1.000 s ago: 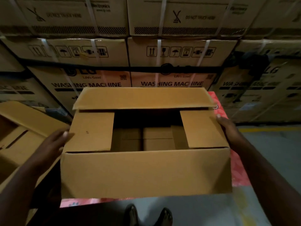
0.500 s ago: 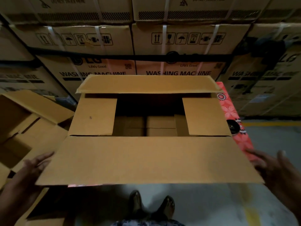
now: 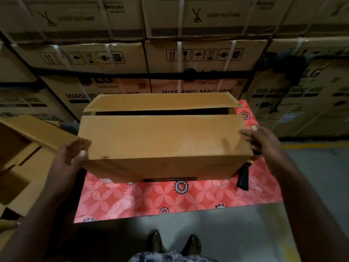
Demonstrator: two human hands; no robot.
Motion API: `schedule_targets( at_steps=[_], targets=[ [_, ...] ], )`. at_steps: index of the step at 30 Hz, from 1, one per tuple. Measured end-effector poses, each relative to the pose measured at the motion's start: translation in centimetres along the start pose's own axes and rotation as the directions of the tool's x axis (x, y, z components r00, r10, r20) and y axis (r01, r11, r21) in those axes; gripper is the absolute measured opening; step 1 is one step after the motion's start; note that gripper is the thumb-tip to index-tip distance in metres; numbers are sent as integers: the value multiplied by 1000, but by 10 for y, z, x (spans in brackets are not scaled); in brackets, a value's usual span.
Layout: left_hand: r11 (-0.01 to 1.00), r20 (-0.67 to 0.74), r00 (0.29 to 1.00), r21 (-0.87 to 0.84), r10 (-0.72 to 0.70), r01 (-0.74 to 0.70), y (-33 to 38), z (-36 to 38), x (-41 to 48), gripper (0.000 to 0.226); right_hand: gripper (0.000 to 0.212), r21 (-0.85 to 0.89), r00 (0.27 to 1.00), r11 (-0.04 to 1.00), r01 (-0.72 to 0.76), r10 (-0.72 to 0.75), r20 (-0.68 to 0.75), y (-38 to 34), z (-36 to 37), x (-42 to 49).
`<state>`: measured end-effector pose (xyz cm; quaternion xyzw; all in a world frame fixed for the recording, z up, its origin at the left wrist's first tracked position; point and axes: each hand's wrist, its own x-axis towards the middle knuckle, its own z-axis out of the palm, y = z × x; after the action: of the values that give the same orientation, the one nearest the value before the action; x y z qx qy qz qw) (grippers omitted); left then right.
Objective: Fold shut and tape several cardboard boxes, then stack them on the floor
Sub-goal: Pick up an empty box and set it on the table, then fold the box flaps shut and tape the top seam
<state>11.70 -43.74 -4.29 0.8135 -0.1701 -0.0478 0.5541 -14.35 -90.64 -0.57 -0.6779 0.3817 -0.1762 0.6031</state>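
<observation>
Cardboard box (image 3: 160, 169) sits on a red flower-patterned surface (image 3: 170, 197), in the middle of the view and toward the surface's 12 o'clock edge. Its near flap (image 3: 162, 137) lies folded flat over the top. Its far flap (image 3: 160, 102) tilts a little upward at 12 o'clock, and a dark slit of open box shows between the two long flaps.

At the box's 9 o'clock end the left hand (image 3: 72, 154) lies against the corner of the near flap. Its grip is apart, with the fingers straight and the thumb along the folded edge. At the 3 o'clock end the right hand (image 3: 262, 140) rests its straight fingers on the edge of the same flap, and its grip is likewise apart, closed round nothing.

A black object (image 3: 243, 178) with a small gold part leans at the box's 4 o'clock corner, touching the surface; what it is cannot be told. Open boxes (image 3: 24, 157) with raised flaps lie at 9 o'clock, beside the surface. Strapped cartons (image 3: 204, 57) printed WASHING MACHINE stand stacked along 12 o'clock. The grey floor (image 3: 236, 233) carries a yellow line (image 3: 317, 145) at 3 o'clock, and the person's feet (image 3: 173, 242) show at 6 o'clock.
</observation>
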Motion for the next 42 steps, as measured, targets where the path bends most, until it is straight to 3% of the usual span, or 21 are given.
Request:
schedule_targets(
  at_steps=[3,5,8,10,11,13,16,19,23,25,30,34,37,40,42],
  targets=[
    [925,65,994,365,88,-105,8,15,-6,43,50,-299,991,948,107,-125,-42,16,19,3],
    [858,101,980,474,169,-197,2,21,-8,45,53,-376,969,901,217,-245,-27,33,21,5],
    [865,64,986,472,156,-168,-7,24,-11,49,37,-134,967,966,221,-236,-101,50,14,2],
    [876,23,984,452,177,-168,-3,28,-17,60,19,84,944,978,193,-162,-287,61,6,-4],
    [872,-6,977,453,211,-185,0,30,-21,61,13,123,920,980,157,-100,-378,71,1,-5],
    [860,-79,954,459,289,-223,5,38,-33,58,16,7,883,1000,-3,6,-469,96,-8,-6],
    [886,-193,932,416,307,-206,13,56,-58,46,45,-269,900,898,-349,242,-361,144,-20,-1],
    [933,-247,939,327,239,-151,12,79,-81,45,73,-331,873,809,-485,426,-239,180,-19,14],
    [976,-235,960,186,154,-111,19,110,-98,65,50,-149,810,796,-587,576,-111,217,-22,50],
    [983,-227,965,151,134,-101,23,119,-103,65,49,-123,792,783,-609,607,-60,235,-25,67],
    [989,-240,967,135,86,-54,37,123,-104,54,21,72,805,803,-591,593,-2,217,-16,62],
    [972,-345,937,234,57,27,40,97,-86,45,23,140,834,832,-537,549,-59,199,-29,66],
    [912,-355,935,381,-9,153,23,67,-50,71,33,153,849,858,-490,509,-138,178,-46,69],
    [932,-352,917,231,-187,279,12,52,-5,93,64,140,912,946,-293,320,-257,152,-64,73],
    [922,-354,904,211,-238,326,7,55,12,96,50,90,929,983,-159,180,-324,101,-65,57]
  ],
)
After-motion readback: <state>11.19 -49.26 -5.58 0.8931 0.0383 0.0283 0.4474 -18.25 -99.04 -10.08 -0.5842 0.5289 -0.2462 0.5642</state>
